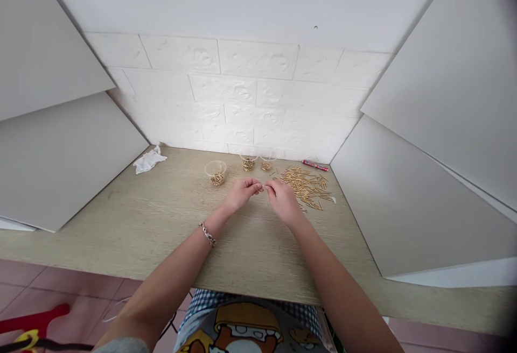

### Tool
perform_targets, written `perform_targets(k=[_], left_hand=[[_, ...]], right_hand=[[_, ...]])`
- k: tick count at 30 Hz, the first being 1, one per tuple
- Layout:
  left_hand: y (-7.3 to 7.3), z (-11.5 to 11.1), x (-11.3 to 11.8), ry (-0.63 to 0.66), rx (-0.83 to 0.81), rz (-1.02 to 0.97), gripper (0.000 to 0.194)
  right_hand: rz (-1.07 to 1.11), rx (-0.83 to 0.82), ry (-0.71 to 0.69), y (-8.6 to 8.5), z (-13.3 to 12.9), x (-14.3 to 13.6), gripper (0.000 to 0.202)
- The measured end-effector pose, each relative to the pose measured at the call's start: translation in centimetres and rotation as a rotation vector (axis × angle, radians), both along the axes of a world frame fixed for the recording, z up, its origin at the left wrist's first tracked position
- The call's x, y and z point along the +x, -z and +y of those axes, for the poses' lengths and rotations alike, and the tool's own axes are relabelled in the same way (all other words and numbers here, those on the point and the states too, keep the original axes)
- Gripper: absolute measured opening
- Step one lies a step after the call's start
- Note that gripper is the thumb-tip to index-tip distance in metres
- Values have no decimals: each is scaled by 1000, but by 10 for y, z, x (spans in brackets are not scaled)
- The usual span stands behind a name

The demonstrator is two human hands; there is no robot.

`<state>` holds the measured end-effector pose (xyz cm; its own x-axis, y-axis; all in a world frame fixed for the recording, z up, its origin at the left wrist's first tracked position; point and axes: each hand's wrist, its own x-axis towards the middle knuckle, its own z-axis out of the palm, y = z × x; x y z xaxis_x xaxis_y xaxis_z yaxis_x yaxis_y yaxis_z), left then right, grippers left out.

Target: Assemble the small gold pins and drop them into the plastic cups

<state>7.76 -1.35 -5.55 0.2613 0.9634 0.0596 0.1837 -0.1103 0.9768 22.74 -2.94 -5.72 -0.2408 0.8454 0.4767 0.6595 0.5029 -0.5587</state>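
In the head view, nearest the camera, we wore a grey shirt with a yellow-and-brown cartoon print [247,326], before a pale wood-grain worktop [161,224]. Our left hand [242,192] and right hand [281,199] almost met, fingertips pinched closed on a tiny, slim, light-coloured piece [264,186] between them, too small for us to make out. A loose pile of thin gold-coloured metal pins [301,183] lay just beside our right hand. Beyond our hands stood three clear round cups [215,169] holding small gold-coloured parts; a red tube [315,165] lay behind the pile.
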Motion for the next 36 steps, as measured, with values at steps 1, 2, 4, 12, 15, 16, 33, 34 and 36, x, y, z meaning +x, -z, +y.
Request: perform_targets(k=[1,2,4,12,15,16,33,34,36], left_hand=[[0,0,0,4,7,8,24],[0,0,0,6,11,15,24],[0,0,0,-1,20,21,25],[3,1,2,-110,98,137,21],[0,-1,1,-112,133,199,20],[-1,-2,1,-104,139,211,20],[-5,-2,3,-32,-10,-20,21],[-4,-2,4,-31,-18,-30,22],[-3,-2,3,-32,-22,-32,24]], right_hand=[[16,-13,1,0,0,0,22],[34,-29,7,-1,0,0,21],[68,-60,22,-2,0,0,20],[22,12,100,3,-4,-8,25],[-40,32,86,4,-5,-6,26],[-49,30,65,3,-5,-5,26],[330,-198,155,3,-5,-13,20],[310,-160,160,3,-6,-14,20],[266,-79,155,4,-7,-14,21]])
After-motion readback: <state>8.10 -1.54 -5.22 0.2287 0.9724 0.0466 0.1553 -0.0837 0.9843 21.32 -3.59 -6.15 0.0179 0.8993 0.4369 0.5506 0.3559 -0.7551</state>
